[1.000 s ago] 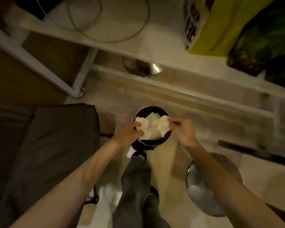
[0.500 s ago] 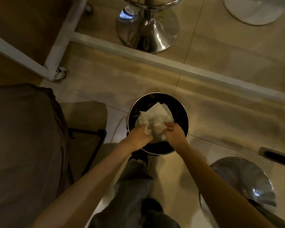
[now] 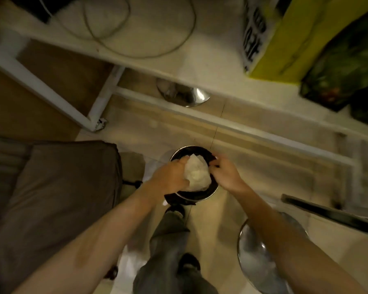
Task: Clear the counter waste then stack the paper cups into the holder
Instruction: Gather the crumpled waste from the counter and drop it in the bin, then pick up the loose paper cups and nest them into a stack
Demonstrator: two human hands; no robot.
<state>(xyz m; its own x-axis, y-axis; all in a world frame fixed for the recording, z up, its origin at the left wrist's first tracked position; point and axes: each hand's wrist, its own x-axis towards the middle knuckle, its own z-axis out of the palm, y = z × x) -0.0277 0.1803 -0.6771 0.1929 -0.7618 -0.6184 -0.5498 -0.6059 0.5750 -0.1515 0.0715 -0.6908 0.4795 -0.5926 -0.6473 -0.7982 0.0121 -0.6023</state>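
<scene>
A round black waste bin [image 3: 200, 198] with a shiny metal rim stands on the floor in front of my feet. A wad of crumpled white paper [image 3: 197, 177] fills its mouth. My left hand [image 3: 170, 177] is over the bin's left side, fingers closed against the paper. My right hand [image 3: 225, 175] is at the right rim, apart from the paper, with fingers curled and blurred. No paper cups or holder are in view.
The white counter [image 3: 157, 39] runs across the top with a looped cable [image 3: 136, 28], a yellow box [image 3: 285, 35] and a dark green bag [image 3: 344, 66]. A brown cushioned seat [image 3: 51, 198] is at left, a chrome stool base [image 3: 259, 262] at right.
The view has tilted back up from the floor, so the counter shows again. My right hand has come off the paper and moved to the bin's right rim. My left hand stays on the paper.
</scene>
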